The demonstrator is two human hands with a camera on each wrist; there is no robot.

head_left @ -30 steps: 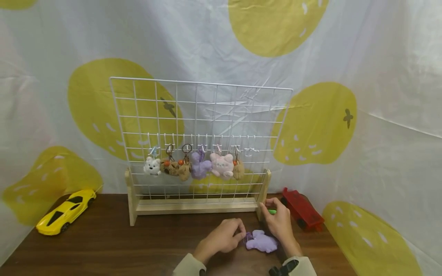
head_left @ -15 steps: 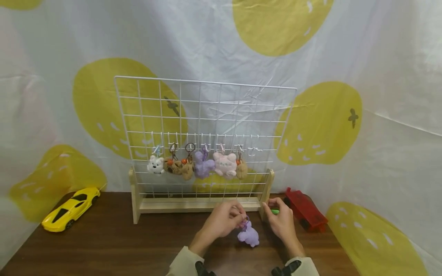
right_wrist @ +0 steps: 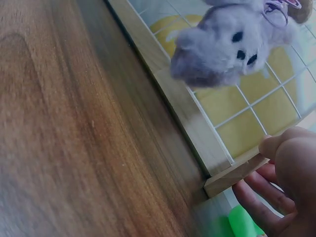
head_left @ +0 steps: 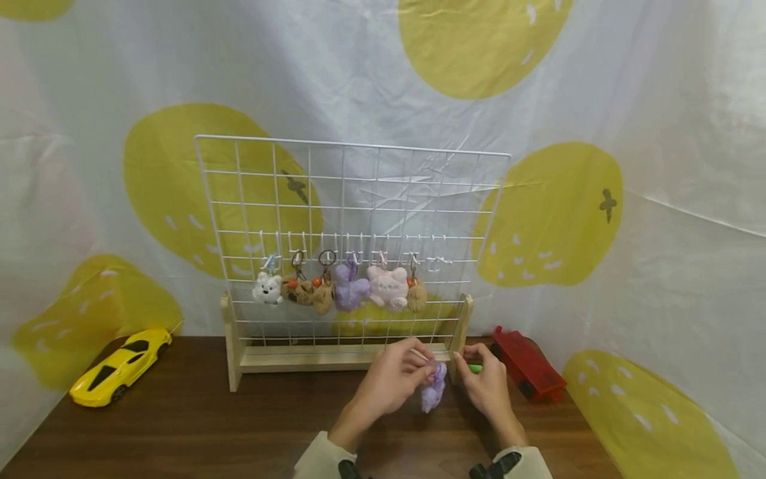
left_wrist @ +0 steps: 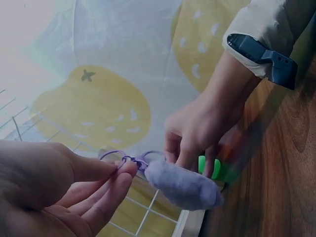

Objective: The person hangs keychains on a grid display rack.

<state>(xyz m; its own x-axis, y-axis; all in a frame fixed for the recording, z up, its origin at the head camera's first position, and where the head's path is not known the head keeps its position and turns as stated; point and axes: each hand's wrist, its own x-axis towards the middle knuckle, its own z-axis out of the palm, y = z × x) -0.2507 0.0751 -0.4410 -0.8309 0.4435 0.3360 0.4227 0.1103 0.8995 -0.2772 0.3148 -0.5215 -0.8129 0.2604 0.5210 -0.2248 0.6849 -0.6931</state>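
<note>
My left hand (head_left: pixel 391 376) pinches the purple ring and cord (left_wrist: pixel 129 162) of a purple plush keychain (head_left: pixel 433 392). The plush dangles in the air in front of the rack's right end. Its dark-eyed face turns toward the right wrist camera. With thumb and fingers on opposite sides, my right hand (head_left: pixel 486 379) grips the wooden end post (right_wrist: pixel 237 173) of the white wire grid rack (head_left: pixel 353 144). On the rack's hooks hang a white bear keychain (head_left: pixel 267 289), brown ones (head_left: pixel 323 299), a purple one (head_left: pixel 350 287) and a pink one (head_left: pixel 389 287). One hook (head_left: pixel 439 261) at the right bears nothing.
A yellow toy car (head_left: pixel 122 367) stands at the left of the brown wooden table (head_left: pixel 179 432). Right of my right hand is a red toy car (head_left: pixel 529 362). A bright green object (left_wrist: pixel 210 167) lies partly hidden behind that hand. A fruit-patterned curtain hangs behind.
My left hand has lifted the purple plush keychain off the table by its ring and moved it up toward the rack. The right hand stays on the post.
</note>
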